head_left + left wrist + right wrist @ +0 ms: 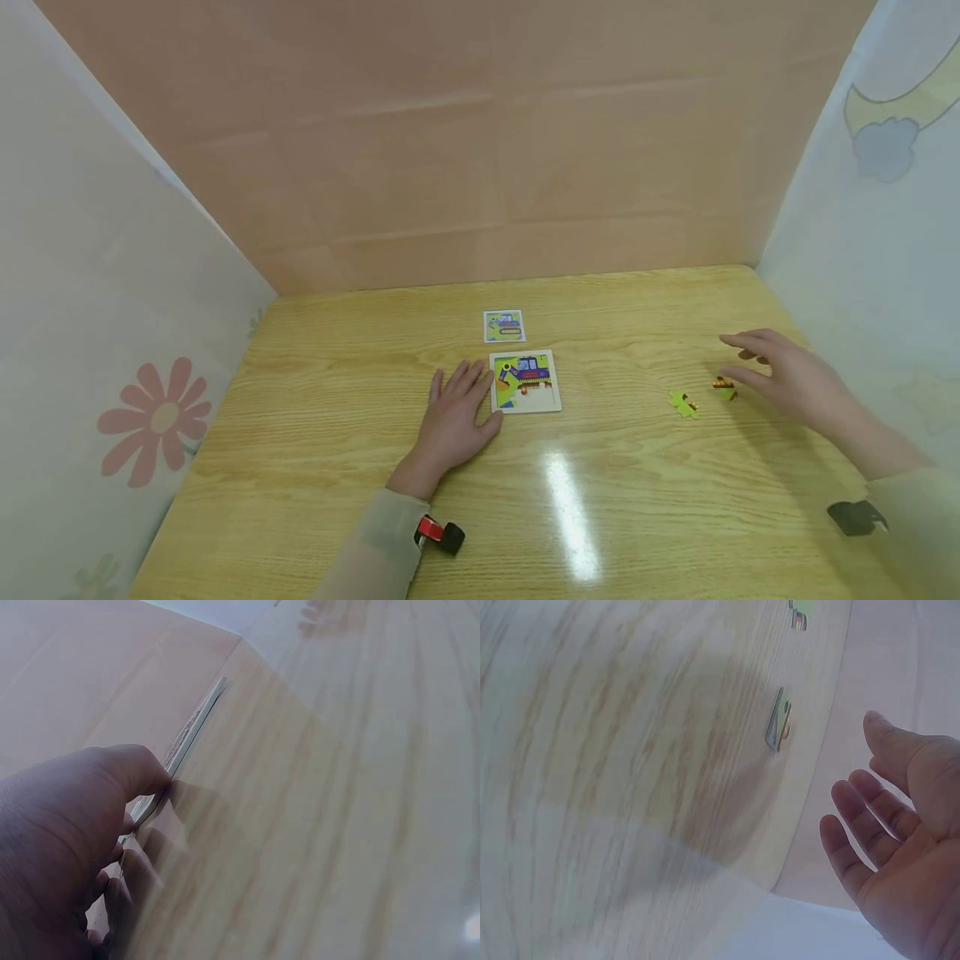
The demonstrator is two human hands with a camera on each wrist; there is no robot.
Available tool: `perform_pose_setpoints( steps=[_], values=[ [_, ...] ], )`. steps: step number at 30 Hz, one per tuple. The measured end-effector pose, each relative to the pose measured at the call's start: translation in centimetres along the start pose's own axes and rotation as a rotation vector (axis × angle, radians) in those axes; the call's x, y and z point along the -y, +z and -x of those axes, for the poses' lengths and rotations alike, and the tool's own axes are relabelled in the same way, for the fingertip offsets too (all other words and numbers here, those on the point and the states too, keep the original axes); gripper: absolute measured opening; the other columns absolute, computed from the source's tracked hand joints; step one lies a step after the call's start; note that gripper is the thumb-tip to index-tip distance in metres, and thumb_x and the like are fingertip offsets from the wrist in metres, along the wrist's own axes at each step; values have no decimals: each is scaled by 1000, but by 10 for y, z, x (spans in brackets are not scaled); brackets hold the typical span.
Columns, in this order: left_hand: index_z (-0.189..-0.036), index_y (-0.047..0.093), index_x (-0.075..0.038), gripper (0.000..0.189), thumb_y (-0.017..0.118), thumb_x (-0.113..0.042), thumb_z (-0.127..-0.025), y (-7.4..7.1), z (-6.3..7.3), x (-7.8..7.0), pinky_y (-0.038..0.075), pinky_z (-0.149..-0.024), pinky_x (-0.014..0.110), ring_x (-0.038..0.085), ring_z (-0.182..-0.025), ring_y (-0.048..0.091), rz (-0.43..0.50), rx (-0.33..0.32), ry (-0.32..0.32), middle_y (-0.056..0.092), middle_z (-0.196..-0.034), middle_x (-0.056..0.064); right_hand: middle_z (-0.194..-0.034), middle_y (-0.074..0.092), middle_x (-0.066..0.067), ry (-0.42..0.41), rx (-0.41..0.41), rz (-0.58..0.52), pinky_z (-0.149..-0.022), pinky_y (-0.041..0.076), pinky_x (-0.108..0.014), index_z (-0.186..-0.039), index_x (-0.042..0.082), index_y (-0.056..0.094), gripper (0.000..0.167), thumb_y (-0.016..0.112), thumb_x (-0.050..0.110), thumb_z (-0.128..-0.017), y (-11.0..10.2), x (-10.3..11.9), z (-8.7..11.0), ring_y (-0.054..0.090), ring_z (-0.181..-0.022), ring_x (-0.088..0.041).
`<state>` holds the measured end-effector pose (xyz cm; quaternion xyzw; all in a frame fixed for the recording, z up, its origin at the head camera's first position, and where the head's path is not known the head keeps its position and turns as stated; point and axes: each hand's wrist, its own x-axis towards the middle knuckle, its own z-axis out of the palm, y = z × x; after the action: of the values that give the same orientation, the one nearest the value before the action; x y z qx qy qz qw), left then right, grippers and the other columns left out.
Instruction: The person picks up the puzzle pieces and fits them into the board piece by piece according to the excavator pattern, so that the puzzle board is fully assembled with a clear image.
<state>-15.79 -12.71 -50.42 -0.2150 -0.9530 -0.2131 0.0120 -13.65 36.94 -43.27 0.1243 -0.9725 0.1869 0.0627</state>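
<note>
My left hand (453, 427) lies on the table with its fingers extended along the left side of a small square jigsaw puzzle board (536, 403). In the left wrist view its thumb (139, 766) touches the edge of that board. The board bears a blue and purple excavator picture on green, with a pale gap along its lower part. Over at the right, my right hand (798, 382) hovers with relaxed fingers, holding nothing. Just left of it lies a green and orange puzzle piece (724, 388), with a second puzzle piece (683, 403) farther left.
A small picture card (504, 326) with a similar excavator lies behind the board. Around the wooden table (360, 367) stand a pinkish back wall (495, 167) and light side panels with printed shapes. Glare marks the tabletop near the front.
</note>
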Motion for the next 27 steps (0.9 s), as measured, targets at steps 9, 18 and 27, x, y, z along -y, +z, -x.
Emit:
perform_pose_setpoints(
  steps=[9,18,27],
  values=[
    [-167,51,-14,69,65,-45,-107,-1,0,-1,1,-135,61,31,-168,22,-6,20,-11,35,-178,7,-138,60,-32,19,7,-31,-87,54,-72,-147,-9,62,55,81,19,-103,-2,-14,7,65,-115,-54],
    [-166,52,-13,69,65,-45,-107,0,1,-1,0,-135,61,31,-168,21,1,14,-15,35,-178,7,-133,63,-36,34,12,-30,-87,54,-73,-144,-10,64,51,80,15,-104,0,-26,13,66,-111,-55],
    [-167,52,-14,69,64,-46,-107,0,0,1,1,-135,61,31,-168,22,-13,13,-10,36,-178,7,-127,70,-26,20,-1,-52,-81,45,-11,-140,-6,70,52,88,16,-97,7,-29,18,69,-107,-45]
  ],
)
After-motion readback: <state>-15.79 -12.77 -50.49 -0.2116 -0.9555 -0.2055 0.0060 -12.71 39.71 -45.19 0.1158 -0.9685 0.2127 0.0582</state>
